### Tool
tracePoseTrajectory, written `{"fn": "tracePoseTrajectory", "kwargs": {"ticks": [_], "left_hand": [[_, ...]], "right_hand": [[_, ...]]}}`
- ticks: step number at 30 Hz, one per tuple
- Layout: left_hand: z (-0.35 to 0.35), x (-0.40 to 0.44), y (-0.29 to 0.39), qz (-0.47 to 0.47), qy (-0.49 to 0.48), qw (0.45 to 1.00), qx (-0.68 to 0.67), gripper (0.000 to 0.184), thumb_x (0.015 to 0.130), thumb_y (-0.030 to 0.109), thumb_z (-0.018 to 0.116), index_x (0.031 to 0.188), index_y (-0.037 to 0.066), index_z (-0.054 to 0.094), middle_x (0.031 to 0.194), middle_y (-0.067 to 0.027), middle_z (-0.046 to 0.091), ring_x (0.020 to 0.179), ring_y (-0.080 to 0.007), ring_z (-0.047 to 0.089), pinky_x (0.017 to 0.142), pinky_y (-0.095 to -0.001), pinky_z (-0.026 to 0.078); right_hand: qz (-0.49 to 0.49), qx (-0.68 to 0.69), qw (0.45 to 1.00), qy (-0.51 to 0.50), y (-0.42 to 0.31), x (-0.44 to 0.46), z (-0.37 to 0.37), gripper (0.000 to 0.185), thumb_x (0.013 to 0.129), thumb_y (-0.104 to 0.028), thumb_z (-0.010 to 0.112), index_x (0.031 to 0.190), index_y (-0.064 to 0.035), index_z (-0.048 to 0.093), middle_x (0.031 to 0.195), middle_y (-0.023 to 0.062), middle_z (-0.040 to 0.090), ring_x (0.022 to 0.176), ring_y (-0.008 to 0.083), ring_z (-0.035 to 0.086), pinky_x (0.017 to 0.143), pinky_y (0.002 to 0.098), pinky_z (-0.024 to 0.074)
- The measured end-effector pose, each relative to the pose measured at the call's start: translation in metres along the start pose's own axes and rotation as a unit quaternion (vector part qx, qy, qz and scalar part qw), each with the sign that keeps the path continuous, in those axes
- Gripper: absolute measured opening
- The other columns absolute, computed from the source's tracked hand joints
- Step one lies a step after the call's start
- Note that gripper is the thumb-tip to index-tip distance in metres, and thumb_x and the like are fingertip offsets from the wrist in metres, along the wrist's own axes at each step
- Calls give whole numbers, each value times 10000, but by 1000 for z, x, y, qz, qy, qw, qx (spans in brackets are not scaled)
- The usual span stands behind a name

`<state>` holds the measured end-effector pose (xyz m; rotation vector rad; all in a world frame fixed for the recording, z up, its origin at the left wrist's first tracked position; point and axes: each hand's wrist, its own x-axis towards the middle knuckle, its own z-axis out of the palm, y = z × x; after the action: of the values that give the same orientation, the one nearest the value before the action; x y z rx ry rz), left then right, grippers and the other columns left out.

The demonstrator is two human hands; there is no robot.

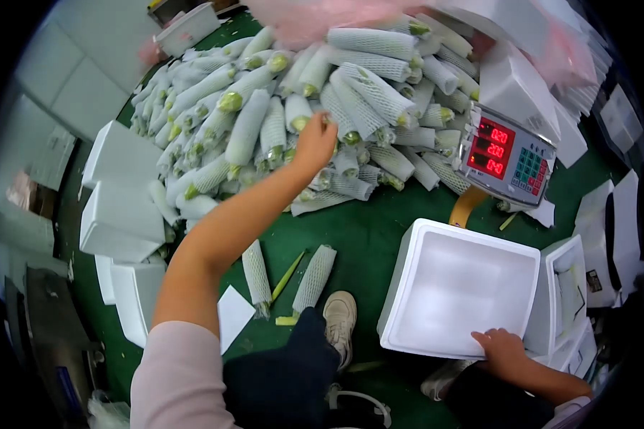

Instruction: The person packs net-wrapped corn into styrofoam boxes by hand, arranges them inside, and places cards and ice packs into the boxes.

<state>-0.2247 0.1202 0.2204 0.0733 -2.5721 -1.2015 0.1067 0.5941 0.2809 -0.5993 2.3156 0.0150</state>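
My left hand (316, 141) is stretched out over a heap of long vegetables in white foam net sleeves (245, 129), their pale green ends poking out. Its fingers are curled together at the front of the heap; whether anything is between them is hidden. Down at the lower right, my right hand (502, 352) grips the near rim of a white foam box (472, 286). The box is tilted toward me and its inside shows bare white walls. Just behind it stands a scale display (506, 154) with red digits.
White foam boxes (125, 222) line the left of the heap, and more foam boxes (519, 89) are stacked at the right. Two sleeved vegetables (315, 279) and a white sheet (234, 318) lie on the green floor (350, 236) by my shoe (340, 322). Pink plastic (315, 18) covers the back.
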Motion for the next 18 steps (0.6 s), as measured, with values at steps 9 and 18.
{"fn": "tracePoseTrajectory", "kwargs": {"ticks": [9,18], "left_hand": [[140,132,126,-370,103,922,37,1181,711,374,827,1605,285,60,1491,-260,292,1314,-392,377,1063,-498,424],[14,-30,108,-167,-179,810,-533,883,852,108,641,1567,186,130,1348,-189,525,1108,-368,624,895,-544,563]], "right_hand": [[-132,203,926,288,-16,37,-87,794,770,-220,834,1446,-84,441,1507,264,356,1222,372,552,1018,441,473],[-22,598,751,281,35,21,-73,735,825,-59,730,1488,-80,413,1515,163,400,1182,241,586,977,371,475]]}}
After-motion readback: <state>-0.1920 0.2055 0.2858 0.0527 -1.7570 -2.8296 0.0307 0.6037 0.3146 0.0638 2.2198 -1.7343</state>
